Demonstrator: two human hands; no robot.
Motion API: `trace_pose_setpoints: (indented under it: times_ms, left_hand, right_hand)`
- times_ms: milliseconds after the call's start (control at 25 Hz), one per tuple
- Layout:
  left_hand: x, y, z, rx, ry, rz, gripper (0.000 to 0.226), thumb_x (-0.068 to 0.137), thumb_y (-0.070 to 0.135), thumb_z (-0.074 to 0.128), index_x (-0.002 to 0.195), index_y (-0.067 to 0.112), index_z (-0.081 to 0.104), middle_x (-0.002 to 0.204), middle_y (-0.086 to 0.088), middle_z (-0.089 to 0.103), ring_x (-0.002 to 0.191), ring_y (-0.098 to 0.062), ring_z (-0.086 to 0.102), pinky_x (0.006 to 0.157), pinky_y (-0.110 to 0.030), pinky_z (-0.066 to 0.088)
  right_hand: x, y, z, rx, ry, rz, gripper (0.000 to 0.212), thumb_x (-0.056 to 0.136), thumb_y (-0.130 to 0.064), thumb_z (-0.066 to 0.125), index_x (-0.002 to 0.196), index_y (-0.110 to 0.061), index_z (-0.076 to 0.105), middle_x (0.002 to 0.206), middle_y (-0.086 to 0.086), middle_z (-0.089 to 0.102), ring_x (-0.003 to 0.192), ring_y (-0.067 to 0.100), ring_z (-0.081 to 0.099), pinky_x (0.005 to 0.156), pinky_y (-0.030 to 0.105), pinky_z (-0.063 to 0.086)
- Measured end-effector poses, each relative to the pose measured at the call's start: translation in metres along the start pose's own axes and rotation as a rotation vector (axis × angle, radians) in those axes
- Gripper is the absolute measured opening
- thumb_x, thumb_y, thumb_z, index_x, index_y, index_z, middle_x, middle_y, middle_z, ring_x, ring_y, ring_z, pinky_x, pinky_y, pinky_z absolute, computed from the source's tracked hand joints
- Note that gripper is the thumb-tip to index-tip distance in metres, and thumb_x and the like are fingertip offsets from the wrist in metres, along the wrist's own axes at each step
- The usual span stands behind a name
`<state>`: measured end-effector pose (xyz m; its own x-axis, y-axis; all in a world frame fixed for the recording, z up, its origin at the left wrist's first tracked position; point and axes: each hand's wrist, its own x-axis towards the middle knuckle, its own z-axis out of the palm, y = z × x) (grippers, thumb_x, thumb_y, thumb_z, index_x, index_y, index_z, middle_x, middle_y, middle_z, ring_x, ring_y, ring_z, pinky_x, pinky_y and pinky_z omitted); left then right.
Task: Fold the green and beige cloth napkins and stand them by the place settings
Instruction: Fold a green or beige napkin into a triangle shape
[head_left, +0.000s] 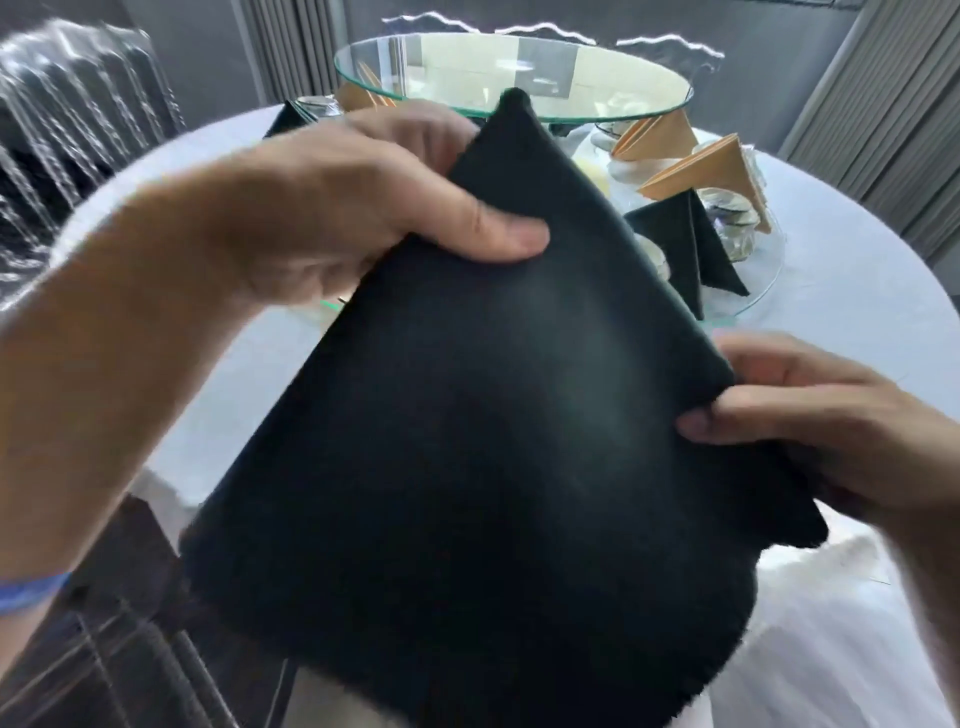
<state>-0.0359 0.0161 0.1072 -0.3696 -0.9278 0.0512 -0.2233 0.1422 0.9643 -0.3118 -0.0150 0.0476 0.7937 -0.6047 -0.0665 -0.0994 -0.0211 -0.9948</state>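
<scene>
A large dark green napkin (467, 441) hangs in the air in front of me and fills the middle of the view. My left hand (363, 208) pinches it near its top corner, thumb on the front. My right hand (810, 415) grips its right edge, thumb on the front. On the round white-clothed table (857, 291) behind it, a folded green napkin (685, 244) stands at the right. Two folded beige napkins (711, 166) (657, 136) stand just beyond it. Another beige napkin (358, 93) and a green one (288, 120) show at the far left.
A raised round glass turntable (514, 67) stands at the table's centre. Glass plates and stemware (737, 218) sit among the standing napkins on the right. A clear acrylic chair back (78, 130) is at the left, and grey curtains (883, 104) hang at the right.
</scene>
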Motion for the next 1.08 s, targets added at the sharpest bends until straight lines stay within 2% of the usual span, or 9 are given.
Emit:
trace_pose_setpoints:
  times_ms: [200,320,400,520,600,680,760,920,1080]
  left_hand:
    - [0.078,-0.082,-0.007,-0.078,-0.094,-0.385,0.009,0.087,0.007,0.065,0.093,0.005,0.072,0.092,-0.013,0.072,0.072,-0.019,0.071,0.071,-0.029,0.06]
    - [0.092,-0.147,-0.001,-0.024,-0.128,-0.548,0.026,0.085,0.02,0.073,0.103,0.003,0.066,0.1,-0.019,0.064,0.081,-0.024,0.065,0.077,-0.03,0.053]
    - [0.086,-0.173,-0.007,0.019,-0.11,-0.564,0.05,0.072,0.031,0.084,0.11,0.006,0.063,0.106,-0.013,0.059,0.091,-0.027,0.054,0.075,-0.031,0.043]
    - [0.063,-0.186,-0.019,0.057,-0.147,-0.55,0.025,0.088,0.011,0.07,0.112,0.004,0.07,0.108,-0.013,0.072,0.09,-0.026,0.064,0.068,-0.025,0.052]
    - [0.05,-0.19,-0.019,0.006,-0.148,-0.5,0.029,0.091,0.0,0.062,0.118,0.008,0.069,0.113,-0.015,0.072,0.095,-0.028,0.069,0.077,-0.032,0.057]
    - [0.051,-0.193,-0.017,-0.07,-0.042,-0.422,0.031,0.092,-0.003,0.062,0.119,0.008,0.069,0.114,-0.018,0.071,0.096,-0.029,0.069,0.085,-0.037,0.056]
    - [0.056,-0.192,-0.021,-0.013,0.043,-0.424,0.025,0.088,0.009,0.071,0.113,0.011,0.072,0.11,-0.017,0.072,0.09,-0.027,0.068,0.076,-0.033,0.056]
    - [0.047,-0.185,-0.041,0.266,-0.141,-0.568,0.013,0.084,0.015,0.077,0.097,0.017,0.076,0.085,-0.004,0.074,0.073,-0.017,0.064,0.057,-0.021,0.046]
    - [0.035,-0.197,-0.045,0.167,-0.125,-0.46,0.022,0.088,0.003,0.07,0.107,0.012,0.074,0.103,-0.008,0.076,0.087,-0.017,0.066,0.081,-0.037,0.041]
  right_hand:
    - [0.034,0.052,-0.016,0.007,0.218,0.241,0.033,0.084,0.006,0.051,0.09,-0.015,0.076,0.089,0.013,0.072,0.075,0.023,0.067,0.061,0.025,0.055]
    - [0.046,0.097,-0.027,-0.182,0.299,0.379,0.025,0.086,0.004,0.051,0.097,-0.004,0.072,0.089,0.02,0.07,0.08,0.028,0.063,0.069,0.032,0.05]
    - [0.048,0.109,-0.031,-0.252,0.334,0.406,0.022,0.086,0.001,0.053,0.098,-0.002,0.071,0.094,0.027,0.07,0.078,0.028,0.065,0.076,0.036,0.052]
    - [0.05,0.114,-0.041,-0.215,0.323,0.406,0.021,0.089,-0.001,0.056,0.103,-0.005,0.072,0.101,0.024,0.071,0.092,0.038,0.069,0.089,0.048,0.053]
    - [0.054,0.114,-0.047,-0.201,0.297,0.404,0.023,0.091,0.0,0.056,0.107,-0.005,0.072,0.103,0.02,0.073,0.098,0.04,0.068,0.092,0.05,0.053]
    - [0.061,0.113,-0.052,-0.181,0.331,0.371,0.023,0.091,0.001,0.057,0.108,-0.006,0.071,0.102,0.02,0.073,0.098,0.04,0.068,0.092,0.051,0.053]
    - [0.068,0.113,-0.057,-0.192,0.398,0.336,0.02,0.091,0.0,0.059,0.106,-0.006,0.071,0.102,0.021,0.072,0.094,0.038,0.068,0.091,0.052,0.053]
    - [0.068,0.111,-0.072,-0.342,0.398,0.391,0.011,0.09,-0.01,0.065,0.096,-0.006,0.074,0.096,0.017,0.074,0.079,0.025,0.067,0.07,0.033,0.054]
    - [0.071,0.108,-0.076,-0.316,0.355,0.447,0.011,0.086,-0.006,0.069,0.095,0.0,0.072,0.086,0.015,0.07,0.066,0.019,0.063,0.047,0.016,0.045]
